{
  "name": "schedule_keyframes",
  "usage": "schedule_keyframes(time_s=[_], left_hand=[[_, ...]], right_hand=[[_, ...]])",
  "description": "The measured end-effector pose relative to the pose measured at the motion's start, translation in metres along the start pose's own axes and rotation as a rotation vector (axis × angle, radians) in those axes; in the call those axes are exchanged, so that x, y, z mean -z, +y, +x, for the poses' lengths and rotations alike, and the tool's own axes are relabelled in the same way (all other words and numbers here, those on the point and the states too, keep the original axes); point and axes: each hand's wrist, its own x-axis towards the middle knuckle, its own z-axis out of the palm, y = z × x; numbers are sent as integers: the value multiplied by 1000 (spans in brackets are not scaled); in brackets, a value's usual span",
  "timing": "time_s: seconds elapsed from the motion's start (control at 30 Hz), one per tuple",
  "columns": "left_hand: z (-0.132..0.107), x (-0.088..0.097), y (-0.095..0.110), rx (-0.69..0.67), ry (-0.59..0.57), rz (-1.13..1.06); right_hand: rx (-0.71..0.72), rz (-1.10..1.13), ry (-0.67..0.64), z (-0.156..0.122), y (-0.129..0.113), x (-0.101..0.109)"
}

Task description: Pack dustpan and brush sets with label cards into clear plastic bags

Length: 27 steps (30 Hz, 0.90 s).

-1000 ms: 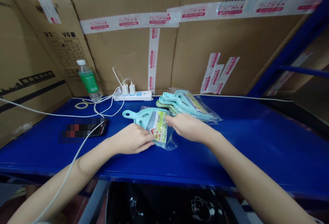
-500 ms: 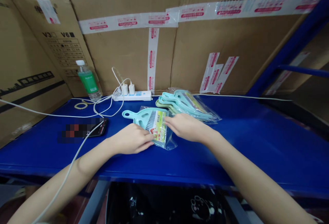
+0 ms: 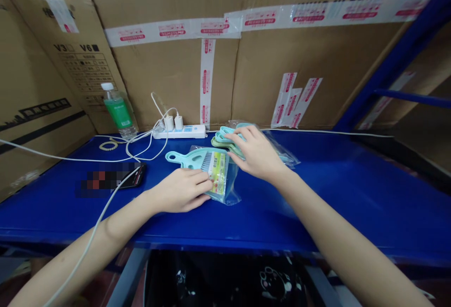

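A teal dustpan-and-brush set in a clear bag [image 3: 204, 168] lies on the blue shelf [image 3: 352, 189] in front of me. My left hand [image 3: 181, 192] rests on its near edge, fingers curled and pinching the bag beside the colourful label. My right hand [image 3: 255, 152] has its fingers spread over a stack of the same bagged teal sets [image 3: 225, 139] just behind; I see nothing gripped in it.
A white power strip [image 3: 181, 131] with two chargers and looping cables sits at the back. A green-labelled water bottle [image 3: 118, 110] stands at the back left, a phone [image 3: 136, 176] on the left. Taped cardboard boxes [image 3: 282, 63] wall the back and left.
My right hand has left the bagged set in front and moved back and up onto the stack. My left hand has stayed on the front set.
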Motion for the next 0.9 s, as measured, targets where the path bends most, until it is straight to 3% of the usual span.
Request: schedule_keyframes(time_s=[0.13,0.23,0.57,0.9], left_hand=[[2,-1,0,9,-59,23],[3,-4,0,0,-85,22],[1,-3,0,-23,-58,16],[1,-3,-1,-28,-64,6]], right_hand=[[-81,-108,-129,0,5,-17],[-134,-153,-155,1,5,-25],[-311,-195,-205,4,12,-20],[-434,-236,-107,-5,51,-25]])
